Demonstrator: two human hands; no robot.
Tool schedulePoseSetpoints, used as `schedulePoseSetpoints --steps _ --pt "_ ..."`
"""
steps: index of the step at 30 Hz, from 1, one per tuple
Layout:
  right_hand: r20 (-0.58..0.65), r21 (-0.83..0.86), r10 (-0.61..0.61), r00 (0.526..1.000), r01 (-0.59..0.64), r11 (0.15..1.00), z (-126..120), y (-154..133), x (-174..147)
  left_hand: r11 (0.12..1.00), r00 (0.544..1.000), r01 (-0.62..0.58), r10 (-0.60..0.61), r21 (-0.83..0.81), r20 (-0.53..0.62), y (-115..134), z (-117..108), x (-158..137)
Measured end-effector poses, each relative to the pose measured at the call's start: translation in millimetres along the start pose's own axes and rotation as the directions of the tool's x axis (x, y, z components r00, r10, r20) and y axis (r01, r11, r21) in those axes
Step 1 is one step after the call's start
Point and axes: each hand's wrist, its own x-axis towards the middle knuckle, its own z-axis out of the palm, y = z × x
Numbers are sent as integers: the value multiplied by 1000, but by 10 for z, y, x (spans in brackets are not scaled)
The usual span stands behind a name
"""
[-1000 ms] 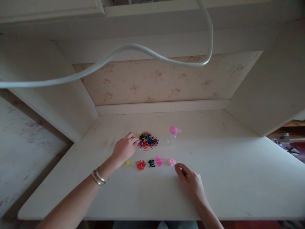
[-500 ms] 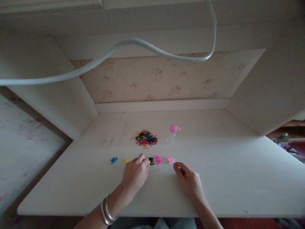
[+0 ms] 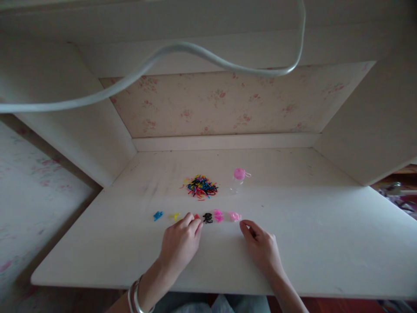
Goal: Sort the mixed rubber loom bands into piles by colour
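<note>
My left hand [image 3: 181, 238], with silver bangles [image 3: 137, 295] at the wrist, bends over a small red pile of rubber bands [image 3: 196, 216], its fingertips drawn together and partly hiding it. My right hand [image 3: 260, 243] rests on the tabletop with thumb and forefinger pinched, just beside a light pink pile [image 3: 235, 216]. What lies between either hand's fingertips is too small to make out. In the same row are blue bands [image 3: 158, 215], yellow bands [image 3: 175, 216], black bands [image 3: 207, 218] and bright pink bands [image 3: 218, 215].
Behind the row lies a larger heap of mixed-colour rubber bands [image 3: 201, 187]. A small clear bottle with a pink lid [image 3: 239, 174] stands to its right. The white desk [image 3: 312, 243] has side panels, and a pale cable [image 3: 182, 47] hangs across the upper view.
My left hand has drawn slightly left and back, uncovering the black pile and part of the red one. My right hand stays almost in place. The view has tilted a little.
</note>
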Motion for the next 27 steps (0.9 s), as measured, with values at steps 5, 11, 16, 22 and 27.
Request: schedulePoseSetpoints --steps 5,11,16,22,27 --pt "0 -15 9 1000 -9 1000 -2 -2 2 990 983 78 -96 -119 -153 -369 -54 -302" --pt "17 -41 24 1000 -23 999 7 6 -1 928 919 200 -289 -314 -268 -931 47 -666" --pt "-29 -29 48 998 -48 998 12 -57 -27 866 863 284 -418 -411 -283 -1185 170 -741" --pt "-49 -116 -120 992 113 987 2 -543 147 833 859 264 -432 -486 -274 -1181 213 -775" --pt "193 -473 -119 974 198 859 148 -1026 532 854 869 218 -390 -472 -304 -1143 236 -813"
